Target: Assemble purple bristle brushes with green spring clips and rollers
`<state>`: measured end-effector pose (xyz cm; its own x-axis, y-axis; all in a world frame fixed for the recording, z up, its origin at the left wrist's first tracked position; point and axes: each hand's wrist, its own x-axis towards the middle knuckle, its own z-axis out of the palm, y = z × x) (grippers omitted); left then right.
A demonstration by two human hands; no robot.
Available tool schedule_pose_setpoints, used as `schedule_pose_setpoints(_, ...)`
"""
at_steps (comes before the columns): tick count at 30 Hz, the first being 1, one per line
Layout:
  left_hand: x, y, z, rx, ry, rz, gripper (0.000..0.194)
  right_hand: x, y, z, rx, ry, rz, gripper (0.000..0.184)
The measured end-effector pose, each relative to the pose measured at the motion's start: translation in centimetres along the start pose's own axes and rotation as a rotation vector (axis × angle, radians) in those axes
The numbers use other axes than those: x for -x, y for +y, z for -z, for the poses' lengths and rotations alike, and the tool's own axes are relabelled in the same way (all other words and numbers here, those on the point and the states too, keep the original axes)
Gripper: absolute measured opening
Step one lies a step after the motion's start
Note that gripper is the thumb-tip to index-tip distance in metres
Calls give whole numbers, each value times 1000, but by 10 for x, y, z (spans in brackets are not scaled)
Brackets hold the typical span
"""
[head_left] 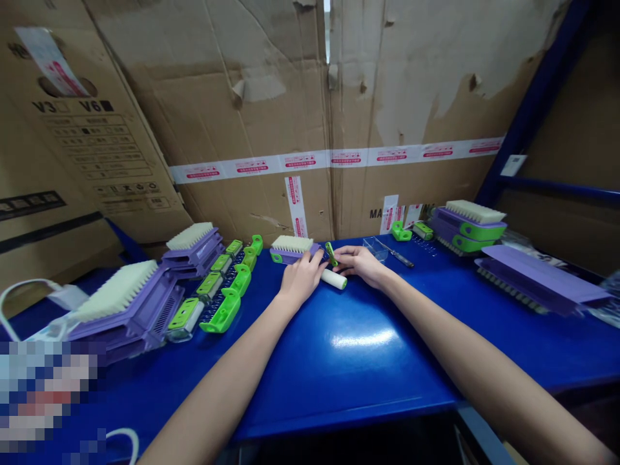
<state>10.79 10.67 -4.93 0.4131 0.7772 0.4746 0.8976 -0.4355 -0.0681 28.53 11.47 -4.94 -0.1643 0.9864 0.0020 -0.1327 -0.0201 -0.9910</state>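
Observation:
In the head view, a purple brush [292,245] with a cream bristle pad lies at the back middle of the blue table. My left hand [301,281] is closed over its right end, fingertips hiding that part. From under those fingers a white roller [334,279] with a green end cap points toward the lower right. My right hand [362,263] pinches a small green part [331,254] between thumb and fingers, right beside the brush's end. Just right of that hand are a clear plastic box [375,248] and a screwdriver [401,258].
Stacked purple brushes [130,310] stand at the left, beside rows of green-and-metal pieces [186,316] and green brackets [223,311]. More purple brushes [467,226] and a purple cover [542,274] sit at the right. Cardboard [252,116] walls the back; a white cable [24,284] lies far left.

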Motion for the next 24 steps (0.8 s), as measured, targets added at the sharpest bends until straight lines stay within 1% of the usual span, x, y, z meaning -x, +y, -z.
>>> schedule_pose_setpoints(6, -3, 0, -1, 11, -14, 6, 41, -1, 1, 1, -21, 5, 3, 10)
schedule_pose_setpoints(13, -5, 4, 3, 19, -15, -4, 33, -1, 1, 1, -43, 9, -3, 11)
schedule_pose_setpoints(18, -11, 10, 4, -9, -11, -46, 33, -2, 1, 2, -73, 24, 3, 10)
schedule_pose_setpoints(24, -18, 10, 6, -8, -62, -90, 32, -2, 2, 3, -90, 20, 1, 10)
